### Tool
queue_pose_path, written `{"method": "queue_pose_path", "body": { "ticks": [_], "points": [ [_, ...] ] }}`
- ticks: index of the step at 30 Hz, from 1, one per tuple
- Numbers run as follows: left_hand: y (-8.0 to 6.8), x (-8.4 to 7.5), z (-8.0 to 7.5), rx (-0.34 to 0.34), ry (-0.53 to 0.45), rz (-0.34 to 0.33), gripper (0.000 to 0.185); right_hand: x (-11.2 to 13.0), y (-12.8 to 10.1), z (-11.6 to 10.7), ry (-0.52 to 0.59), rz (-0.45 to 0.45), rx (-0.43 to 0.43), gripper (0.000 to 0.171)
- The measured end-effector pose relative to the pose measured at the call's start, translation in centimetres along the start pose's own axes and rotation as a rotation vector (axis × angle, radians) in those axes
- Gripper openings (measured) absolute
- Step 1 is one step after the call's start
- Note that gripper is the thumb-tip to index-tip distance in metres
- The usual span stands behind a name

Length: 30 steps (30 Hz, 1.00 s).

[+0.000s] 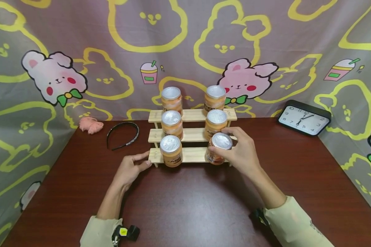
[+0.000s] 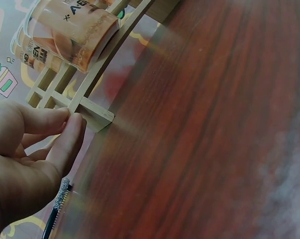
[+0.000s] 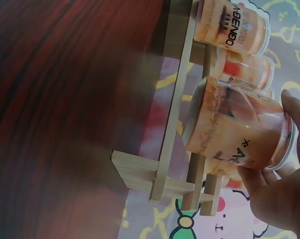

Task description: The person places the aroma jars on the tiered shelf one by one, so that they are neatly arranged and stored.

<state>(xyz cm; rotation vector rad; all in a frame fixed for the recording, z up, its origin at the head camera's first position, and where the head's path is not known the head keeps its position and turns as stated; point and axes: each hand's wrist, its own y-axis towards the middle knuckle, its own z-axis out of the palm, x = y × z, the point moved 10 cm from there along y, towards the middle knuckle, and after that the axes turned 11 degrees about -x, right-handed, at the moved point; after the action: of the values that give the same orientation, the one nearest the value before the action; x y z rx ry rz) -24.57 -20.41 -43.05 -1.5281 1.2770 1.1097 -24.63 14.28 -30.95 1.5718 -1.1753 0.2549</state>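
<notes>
A three-step wooden rack (image 1: 191,155) stands on the table with orange-labelled cans on its steps, a pair to each. My left hand (image 1: 130,170) pinches the left end of the lowest step between thumb and fingers, also seen close up in the left wrist view. With thumb and fingers round its top, my right hand (image 1: 242,149) grips the front right can (image 3: 234,124). That can leans slightly, close over the right end of the lowest step. The front left can (image 1: 172,156) stands upright, its silver lid facing up.
Left of the rack lie a black headband (image 1: 123,135) and a bundle of pink yarn (image 1: 91,125). A black-framed clock (image 1: 304,118) leans at the back right. A patterned cloth (image 1: 185,41) hangs behind the brown table (image 1: 185,206).
</notes>
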Motion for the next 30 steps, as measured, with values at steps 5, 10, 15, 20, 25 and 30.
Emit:
{"method": "queue_pose_path", "body": {
  "ticks": [5,10,15,20,25,30],
  "points": [
    [0.01,0.1,0.05,0.004,-0.002,-0.001,0.046,-0.38,-0.18,0.14,-0.031,0.013,0.004,0.058],
    [-0.01,0.14,-0.01,0.003,0.009,-0.001,0.047,-0.53,-0.28,0.3,-0.048,0.01,0.007,0.06],
    [-0.03,0.06,-0.01,0.005,0.006,-0.002,0.047,-0.2,-0.32,0.36,-0.068,-0.005,-0.011,0.061],
    [-0.03,0.07,0.0,0.004,0.006,-0.008,0.047,0.11,-0.44,0.46,-0.083,-0.005,-0.035,0.063],
    [0.04,0.07,-0.03,0.004,-0.004,-0.007,0.047,0.22,-0.59,0.7,-0.091,0.008,-0.051,0.064],
    [0.05,0.05,-0.04,0.002,-0.002,-0.006,0.047,0.08,-0.76,0.92,-0.093,0.028,-0.049,0.066]
  ]
}}
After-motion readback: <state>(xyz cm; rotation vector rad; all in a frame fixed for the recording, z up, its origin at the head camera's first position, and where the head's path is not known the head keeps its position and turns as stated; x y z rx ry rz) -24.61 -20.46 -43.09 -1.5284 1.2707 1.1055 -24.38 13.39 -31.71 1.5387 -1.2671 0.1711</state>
